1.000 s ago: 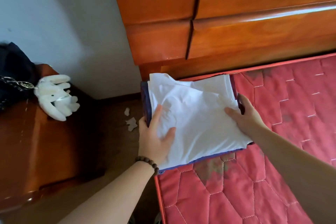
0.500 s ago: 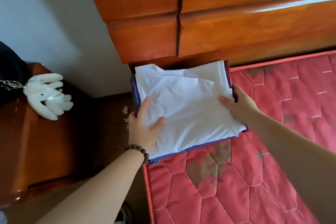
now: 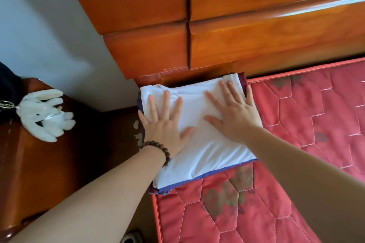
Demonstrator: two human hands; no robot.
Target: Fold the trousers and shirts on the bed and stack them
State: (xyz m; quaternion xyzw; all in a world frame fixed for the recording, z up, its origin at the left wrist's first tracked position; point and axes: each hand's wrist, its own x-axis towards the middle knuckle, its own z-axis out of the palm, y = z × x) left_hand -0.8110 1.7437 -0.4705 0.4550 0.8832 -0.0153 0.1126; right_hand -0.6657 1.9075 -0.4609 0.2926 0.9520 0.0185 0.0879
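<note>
At the mattress (image 3: 296,144) corner, left hand (image 3: 165,124) and right hand (image 3: 235,112) lie flat, fingers spread, gripping nothing, directly atop the folded stack (image 3: 207,154), its long axis running toward the headboard (image 3: 256,41).

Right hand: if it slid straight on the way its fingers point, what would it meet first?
Probably the wooden headboard: the right hand, flat on the white folded shirt, points toward it; depth is unclear.

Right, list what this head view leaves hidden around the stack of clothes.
- Layers under the white shirt: covered by it, only blue and maroon edges show.
- Shirt's middle: under the left hand and right hand.
- Stack's far edge: shadowed below the headboard.
</note>
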